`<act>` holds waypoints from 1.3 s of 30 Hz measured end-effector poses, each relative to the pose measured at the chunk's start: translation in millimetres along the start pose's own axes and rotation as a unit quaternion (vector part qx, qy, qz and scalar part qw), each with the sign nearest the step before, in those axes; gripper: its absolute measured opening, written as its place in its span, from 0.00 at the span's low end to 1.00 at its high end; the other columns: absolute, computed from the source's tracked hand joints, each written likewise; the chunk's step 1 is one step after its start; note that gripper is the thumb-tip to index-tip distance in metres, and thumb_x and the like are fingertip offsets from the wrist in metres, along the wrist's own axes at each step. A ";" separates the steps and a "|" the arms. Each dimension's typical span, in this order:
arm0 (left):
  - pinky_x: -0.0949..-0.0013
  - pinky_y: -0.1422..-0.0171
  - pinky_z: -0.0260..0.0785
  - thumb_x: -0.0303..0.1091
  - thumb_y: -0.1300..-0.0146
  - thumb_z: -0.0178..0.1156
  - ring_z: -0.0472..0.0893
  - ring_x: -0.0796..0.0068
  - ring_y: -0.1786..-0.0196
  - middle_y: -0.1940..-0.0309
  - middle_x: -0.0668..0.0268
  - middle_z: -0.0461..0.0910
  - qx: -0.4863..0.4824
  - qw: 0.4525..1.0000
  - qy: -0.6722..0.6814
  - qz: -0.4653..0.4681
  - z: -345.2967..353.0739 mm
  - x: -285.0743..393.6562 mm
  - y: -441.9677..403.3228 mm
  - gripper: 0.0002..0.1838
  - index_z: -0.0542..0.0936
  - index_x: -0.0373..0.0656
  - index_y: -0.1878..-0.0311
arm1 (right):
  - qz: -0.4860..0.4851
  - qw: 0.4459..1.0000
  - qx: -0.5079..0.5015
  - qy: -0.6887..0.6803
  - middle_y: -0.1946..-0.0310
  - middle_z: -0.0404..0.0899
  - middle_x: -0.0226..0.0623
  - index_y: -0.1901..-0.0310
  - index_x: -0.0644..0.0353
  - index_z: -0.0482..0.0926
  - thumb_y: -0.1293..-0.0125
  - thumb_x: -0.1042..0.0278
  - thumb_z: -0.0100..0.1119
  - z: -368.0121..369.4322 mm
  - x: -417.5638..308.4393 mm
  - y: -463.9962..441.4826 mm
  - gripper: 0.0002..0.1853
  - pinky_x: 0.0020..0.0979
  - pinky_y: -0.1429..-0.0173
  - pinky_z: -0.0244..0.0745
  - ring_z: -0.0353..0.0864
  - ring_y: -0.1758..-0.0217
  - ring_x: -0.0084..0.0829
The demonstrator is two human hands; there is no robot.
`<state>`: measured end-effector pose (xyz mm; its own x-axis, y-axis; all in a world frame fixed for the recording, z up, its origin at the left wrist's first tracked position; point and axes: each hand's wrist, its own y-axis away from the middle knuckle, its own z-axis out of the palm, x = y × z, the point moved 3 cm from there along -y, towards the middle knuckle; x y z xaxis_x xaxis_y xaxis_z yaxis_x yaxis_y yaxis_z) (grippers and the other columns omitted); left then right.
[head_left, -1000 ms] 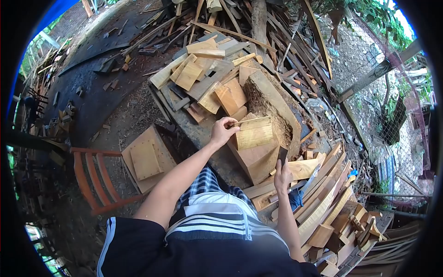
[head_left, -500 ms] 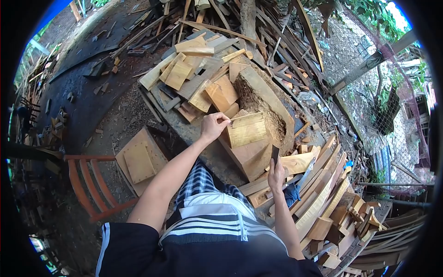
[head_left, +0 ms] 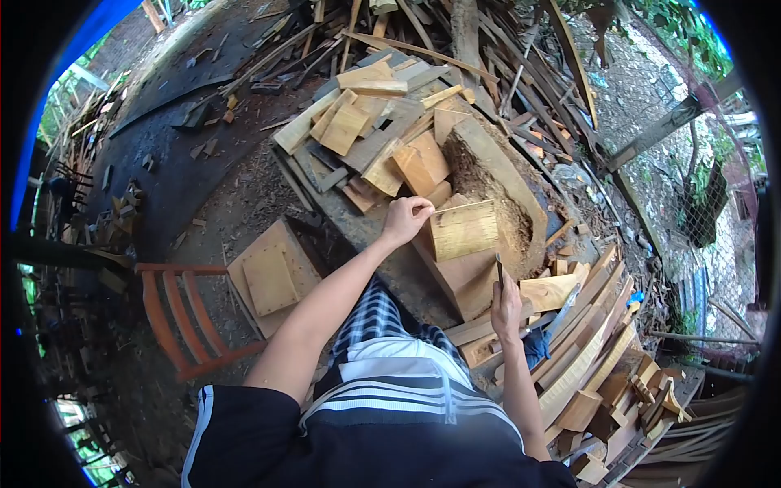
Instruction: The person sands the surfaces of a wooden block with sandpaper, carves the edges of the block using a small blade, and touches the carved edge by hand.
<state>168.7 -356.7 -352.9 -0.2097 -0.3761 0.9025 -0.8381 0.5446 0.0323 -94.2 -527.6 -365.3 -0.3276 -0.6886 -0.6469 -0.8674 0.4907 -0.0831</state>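
Observation:
Between the pinched fingertips of my left hand [head_left: 409, 220] is a thin wooden stick [head_left: 464, 207]. It lies along the far edge of a pale yellowish wood piece [head_left: 464, 234], which rests on a larger wooden block [head_left: 468, 289]. My right hand [head_left: 506, 309] is closed around a dark, flat, blade-like tool [head_left: 499, 267]. The tool points up and away from me, close to the near right corner of the pale piece; its handle is hidden in my fist.
Wood offcuts [head_left: 346, 128] are piled on the workbench [head_left: 390, 272], beside a sawdust-filled hollow [head_left: 488, 183]. Curved boards [head_left: 582, 350] lie to my right. A reddish wooden chair back [head_left: 187, 317] and a wooden box [head_left: 272, 276] stand at left. Scrap wood is heaped at the back.
The view has shifted, so the whole scene sits further right. The dark tool has turned from its broad face to nearly edge-on. My left hand still pinches the stick.

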 end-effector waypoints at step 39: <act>0.65 0.48 0.75 0.44 0.40 0.72 0.85 0.62 0.52 0.56 0.57 0.84 0.020 0.999 0.002 0.050 30.5 -29.9 20.9 0.23 0.83 0.39 0.48 | -0.054 0.982 -0.050 0.172 0.26 0.56 0.58 0.32 0.33 0.74 0.40 0.81 0.54 33.4 -44.6 -0.6 0.36 0.46 0.26 0.63 0.61 0.28 0.60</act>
<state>142.1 -356.9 -392.3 -0.2911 -0.3176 0.9024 -0.8321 0.5496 -0.0749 -66.6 -479.4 -361.8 -0.3250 -0.8816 -0.3421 -0.9304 0.3629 -0.0513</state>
